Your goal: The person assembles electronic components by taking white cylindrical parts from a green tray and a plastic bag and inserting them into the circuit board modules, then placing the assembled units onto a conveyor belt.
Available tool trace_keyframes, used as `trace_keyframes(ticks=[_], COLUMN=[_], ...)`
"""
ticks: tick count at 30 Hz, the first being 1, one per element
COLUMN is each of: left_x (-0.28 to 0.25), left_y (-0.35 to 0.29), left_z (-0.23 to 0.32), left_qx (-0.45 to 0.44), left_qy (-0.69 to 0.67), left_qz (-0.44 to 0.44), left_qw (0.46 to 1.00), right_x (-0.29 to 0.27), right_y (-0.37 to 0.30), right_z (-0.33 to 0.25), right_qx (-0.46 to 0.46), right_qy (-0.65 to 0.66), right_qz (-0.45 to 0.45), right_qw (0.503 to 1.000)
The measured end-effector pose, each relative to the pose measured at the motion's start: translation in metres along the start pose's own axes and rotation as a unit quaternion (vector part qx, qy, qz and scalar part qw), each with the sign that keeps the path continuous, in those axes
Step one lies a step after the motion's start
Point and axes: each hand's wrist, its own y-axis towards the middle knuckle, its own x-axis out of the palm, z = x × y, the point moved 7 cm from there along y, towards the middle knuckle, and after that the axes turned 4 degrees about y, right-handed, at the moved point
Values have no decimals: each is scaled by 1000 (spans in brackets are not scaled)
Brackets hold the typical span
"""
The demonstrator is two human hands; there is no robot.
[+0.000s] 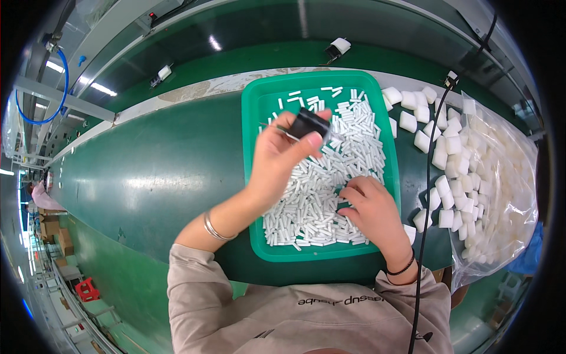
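Note:
My left hand [276,158] is raised over the green tray [254,245], its fingers and thumb closed round a small black box-shaped part [309,123]. A thin stem pokes out from the part's left side; the part is slightly blurred. Inside the tray lies a loose heap of short white rods [315,203]. Low over that heap, my right hand [374,212] has its fingers bent toward the rods, with a gap between thumb and forefinger. I see nothing held in it.
White rounded cubes [453,144] lie right of the tray, many spilling from a clear plastic bag [507,194]. A black cable [425,206] hangs down in front of them. Beyond the tray, a belt [253,50] carries black-and-white parts [338,48]. Green tabletop [153,171] stretches left.

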Motion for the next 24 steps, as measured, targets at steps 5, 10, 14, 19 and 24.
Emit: trace_keyframes(ticks=[5, 10, 14, 19, 24], left_x=[2, 7, 12, 18, 24], left_y=[-13, -14, -19, -21, -22], left_z=[-35, -35, -35, -32, -28], left_qx=[-78, -96, -115, -119, -71], left_qy=[-32, -35, -39, -9, 72], left_qz=[6, 24, -19, -53, -106], left_qw=[996, 994, 992, 991, 989], right_x=[7, -14, -24, -31, -33], right_y=[-11, -13, -21, -25, -26], right_z=[13, 24, 42, 42, 42], right_qx=[44, 133, 187, 141, 128], right_qy=[-3, 189, 454, 494, 466], right_qz=[-12, 80, 215, 293, 309], right_qw=[999, 970, 844, 806, 819])
